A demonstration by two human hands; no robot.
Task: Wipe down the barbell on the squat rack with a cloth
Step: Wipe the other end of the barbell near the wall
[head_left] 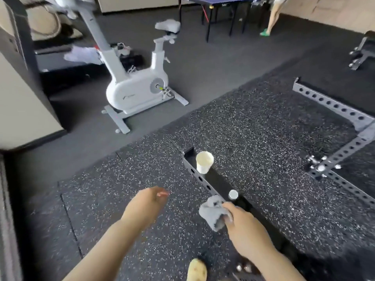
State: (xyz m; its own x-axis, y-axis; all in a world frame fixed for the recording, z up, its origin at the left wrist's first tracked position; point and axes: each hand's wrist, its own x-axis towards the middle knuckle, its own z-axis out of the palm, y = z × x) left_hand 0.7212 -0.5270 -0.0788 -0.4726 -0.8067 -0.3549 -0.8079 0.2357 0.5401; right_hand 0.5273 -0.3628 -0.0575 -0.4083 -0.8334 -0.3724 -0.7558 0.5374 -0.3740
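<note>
My right hand (241, 222) grips a crumpled grey cloth (213, 213) low in the view, just above the near end of a black rack base rail (205, 183) with holes along its side. My left hand (146, 203) hangs beside it over the speckled rubber floor, fingers loosely curled and holding nothing. No barbell shows in the head view. The whole frame is blurred by motion.
A white paper cup (204, 162) stands on the rail's far end, and a small white cap (233, 194) lies near the cloth. Grey perforated rack beams (332, 107) lie at right. A white exercise bike (138, 86) stands ahead, a blue table (219, 1) and a person's leg (273, 17) farther back.
</note>
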